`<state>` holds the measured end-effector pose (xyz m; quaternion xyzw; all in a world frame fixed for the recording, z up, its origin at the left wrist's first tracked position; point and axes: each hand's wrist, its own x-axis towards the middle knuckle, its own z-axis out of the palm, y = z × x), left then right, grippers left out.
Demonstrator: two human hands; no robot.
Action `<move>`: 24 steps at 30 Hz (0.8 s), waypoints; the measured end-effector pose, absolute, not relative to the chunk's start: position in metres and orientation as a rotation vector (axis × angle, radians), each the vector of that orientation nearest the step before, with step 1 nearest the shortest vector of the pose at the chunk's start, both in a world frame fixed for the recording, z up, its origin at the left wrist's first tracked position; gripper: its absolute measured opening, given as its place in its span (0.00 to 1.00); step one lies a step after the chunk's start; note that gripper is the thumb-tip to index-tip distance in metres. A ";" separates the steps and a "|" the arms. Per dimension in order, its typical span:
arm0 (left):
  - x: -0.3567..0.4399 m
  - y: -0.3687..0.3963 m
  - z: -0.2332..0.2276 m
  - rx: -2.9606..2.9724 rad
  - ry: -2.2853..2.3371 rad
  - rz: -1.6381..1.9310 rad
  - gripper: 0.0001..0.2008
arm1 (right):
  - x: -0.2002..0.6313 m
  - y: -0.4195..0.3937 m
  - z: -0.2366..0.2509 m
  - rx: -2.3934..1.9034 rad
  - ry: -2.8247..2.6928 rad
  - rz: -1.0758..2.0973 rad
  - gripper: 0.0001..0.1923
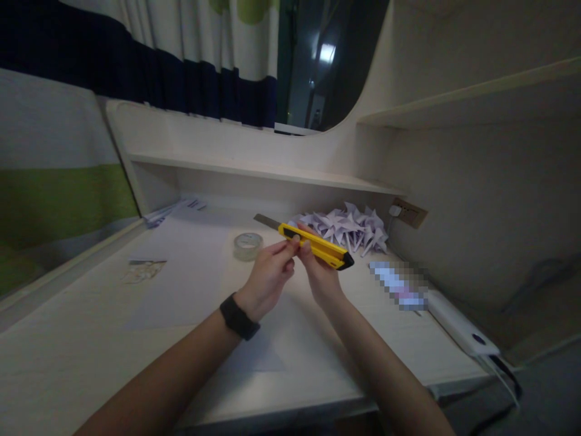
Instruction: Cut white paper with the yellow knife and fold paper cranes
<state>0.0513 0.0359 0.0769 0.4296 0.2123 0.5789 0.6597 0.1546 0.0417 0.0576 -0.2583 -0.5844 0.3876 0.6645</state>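
A yellow utility knife with a black end cap and its blade pushed out to the left is held above the white desk. My right hand grips the knife's yellow body from below. My left hand, with a black band on its wrist, pinches the knife near the slider with thumb and fingertips. Both hands meet at the middle of the desk.
A roll of clear tape lies left of the hands. A pile of folded white paper pieces sits behind the knife. Sheets of paper lie on the desk, more at the back left. A white power strip runs along the right edge below a wall socket.
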 end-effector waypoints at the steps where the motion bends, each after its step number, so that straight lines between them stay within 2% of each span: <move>1: 0.055 0.036 0.074 0.994 0.504 1.305 0.14 | 0.156 0.043 0.057 -0.625 -1.268 0.848 0.22; 6: 0.047 0.038 0.050 1.465 0.730 1.060 0.21 | 0.191 0.057 0.061 -0.662 -1.020 0.919 0.17; 11: 0.010 0.044 0.022 2.393 0.746 0.911 0.16 | 0.246 0.065 0.059 -0.680 -1.040 1.035 0.17; 14: -0.002 0.048 0.011 2.727 0.637 0.797 0.15 | 0.262 0.064 0.048 -0.757 -1.065 1.051 0.16; 24: -0.005 0.042 0.001 2.786 0.718 0.712 0.15 | 0.260 0.049 0.040 -0.901 -1.500 0.928 0.11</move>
